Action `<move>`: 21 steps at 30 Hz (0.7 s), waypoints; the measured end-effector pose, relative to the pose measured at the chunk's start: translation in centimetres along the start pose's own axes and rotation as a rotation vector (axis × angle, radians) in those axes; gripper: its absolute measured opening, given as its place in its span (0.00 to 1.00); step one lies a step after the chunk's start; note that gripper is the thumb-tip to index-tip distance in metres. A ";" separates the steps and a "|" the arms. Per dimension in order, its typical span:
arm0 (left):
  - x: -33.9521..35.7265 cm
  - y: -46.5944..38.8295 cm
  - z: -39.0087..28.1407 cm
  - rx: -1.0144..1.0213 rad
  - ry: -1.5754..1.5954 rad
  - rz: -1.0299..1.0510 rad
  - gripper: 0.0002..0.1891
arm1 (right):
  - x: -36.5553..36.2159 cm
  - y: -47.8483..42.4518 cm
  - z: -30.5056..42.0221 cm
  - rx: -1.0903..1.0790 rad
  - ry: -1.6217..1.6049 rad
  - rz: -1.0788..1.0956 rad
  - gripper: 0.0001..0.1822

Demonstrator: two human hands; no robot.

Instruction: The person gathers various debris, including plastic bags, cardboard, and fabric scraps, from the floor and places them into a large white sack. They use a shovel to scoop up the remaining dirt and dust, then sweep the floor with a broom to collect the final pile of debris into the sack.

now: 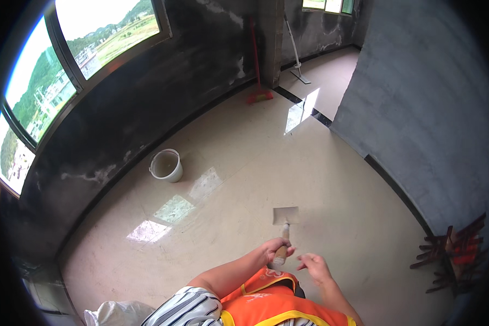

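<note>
My left hand (275,247) is wrapped around the wooden handle of a flat scraper-like tool (285,216). Its rectangular metal blade points away from me above the pale tiled floor (236,195); I cannot tell whether the blade touches the tiles. The butt of the handle sticks out towards my body. Close by on the right, my right hand (316,267) is off the tool, holding nothing visible, with its fingers bent and somewhat apart.
By the left wall stands a white bucket (168,165). A red broom (260,97) leans in the far corner, and a flat mop (300,77) stands past the dark threshold strip (289,95). Dark slatted pieces (452,254) are at right, a white sack (120,313) at lower left.
</note>
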State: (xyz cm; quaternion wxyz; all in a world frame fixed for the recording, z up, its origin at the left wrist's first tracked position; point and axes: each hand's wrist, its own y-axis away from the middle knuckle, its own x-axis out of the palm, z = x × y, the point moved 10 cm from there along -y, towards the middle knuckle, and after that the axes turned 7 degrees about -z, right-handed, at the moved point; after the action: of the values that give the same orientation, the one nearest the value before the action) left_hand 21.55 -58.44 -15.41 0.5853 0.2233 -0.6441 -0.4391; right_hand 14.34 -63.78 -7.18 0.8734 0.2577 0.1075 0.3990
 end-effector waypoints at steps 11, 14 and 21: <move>-9.5 0.4 -22.9 0.114 0.619 -0.034 0.10 | -29.4 -5.8 -11.2 0.668 0.061 -0.737 0.14; -12.5 1.2 -27.5 0.183 0.836 -0.075 0.08 | -29.8 -10.7 -6.7 0.686 0.302 -0.790 0.09; -16.2 3.5 -38.4 0.517 1.198 -0.134 0.05 | -30.7 -39.3 5.9 0.559 0.250 -0.736 0.16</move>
State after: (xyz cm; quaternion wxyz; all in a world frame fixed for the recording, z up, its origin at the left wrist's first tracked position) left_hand 62.26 -55.31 -24.27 0.7413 0.6025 -0.2763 -0.1053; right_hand 21.63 -110.57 -23.78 0.8342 0.3776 0.3990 0.0472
